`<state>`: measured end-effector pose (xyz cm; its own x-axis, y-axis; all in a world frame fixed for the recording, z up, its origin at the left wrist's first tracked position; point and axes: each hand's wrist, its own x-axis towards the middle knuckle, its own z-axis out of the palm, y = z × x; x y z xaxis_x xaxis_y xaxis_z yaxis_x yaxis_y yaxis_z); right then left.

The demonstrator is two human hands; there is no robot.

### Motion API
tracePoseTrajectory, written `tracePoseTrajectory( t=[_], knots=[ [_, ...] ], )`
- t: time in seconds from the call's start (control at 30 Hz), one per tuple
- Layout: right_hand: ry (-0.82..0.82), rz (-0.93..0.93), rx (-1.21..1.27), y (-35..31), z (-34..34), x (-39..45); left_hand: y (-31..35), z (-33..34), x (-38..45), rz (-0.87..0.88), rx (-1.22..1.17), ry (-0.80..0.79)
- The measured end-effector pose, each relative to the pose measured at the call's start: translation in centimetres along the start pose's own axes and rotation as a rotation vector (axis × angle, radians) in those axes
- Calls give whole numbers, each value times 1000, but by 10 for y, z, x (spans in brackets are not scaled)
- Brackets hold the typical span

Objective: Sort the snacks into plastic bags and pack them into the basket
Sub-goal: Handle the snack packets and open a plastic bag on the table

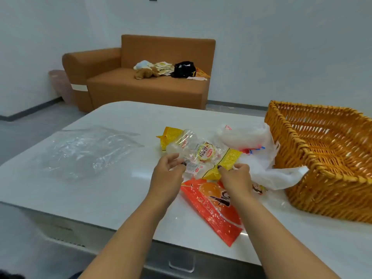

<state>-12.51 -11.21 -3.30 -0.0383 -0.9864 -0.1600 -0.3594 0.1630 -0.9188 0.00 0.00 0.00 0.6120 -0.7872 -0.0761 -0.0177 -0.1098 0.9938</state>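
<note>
Close by — wicker basket (pixel 314 150), white bag (pixel 257 141) against it, orange packet (pixel 213 210).

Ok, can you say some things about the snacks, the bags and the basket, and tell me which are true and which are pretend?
1. Both hands, left hand and right hand, hold the clear bag of snacks. True.
2. The wicker basket is full of snacks. False: no snacks show in it.
3. The orange snack packet lies on the table. True.
4. The empty clear bag is inside the basket. False: it lies on the table, left of the hands.
</note>
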Motion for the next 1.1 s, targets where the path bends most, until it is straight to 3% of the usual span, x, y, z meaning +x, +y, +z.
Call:
tracePoseTrajectory(
  t=[0.13, 0.27, 0.43, 0.57, 0.7, 0.83, 0.97, 1.1],
  knots=[
    [-24, 80, 23, 1, 16, 4, -1, -9, 2, -41, -87, 21],
    [-147, 269, 272, -2, 16, 6, 1, -18, 3, -74, -114, 45],
    [-175, 201, 305, -12, -7, -8, 4, -23, 9, -78, -104, 114],
    [-204, 129, 198, -9, -32, -29, 0, -17, 24, 97, 228, 171],
    [-316, 118, 171, -1, -47, -45, -7, 5, 40, 269, 565, 50],
    [-374, 56, 167, 5, -54, -48, -16, 21, 52, 214, 826, -40],
    [-375, 68, 140, 11, -52, -44, -18, 19, 57, 168, 905, -39],
    [-269, 64, 117, 7, -50, -40, 2, 16, 44, 210, 761, 22]
  ],
)
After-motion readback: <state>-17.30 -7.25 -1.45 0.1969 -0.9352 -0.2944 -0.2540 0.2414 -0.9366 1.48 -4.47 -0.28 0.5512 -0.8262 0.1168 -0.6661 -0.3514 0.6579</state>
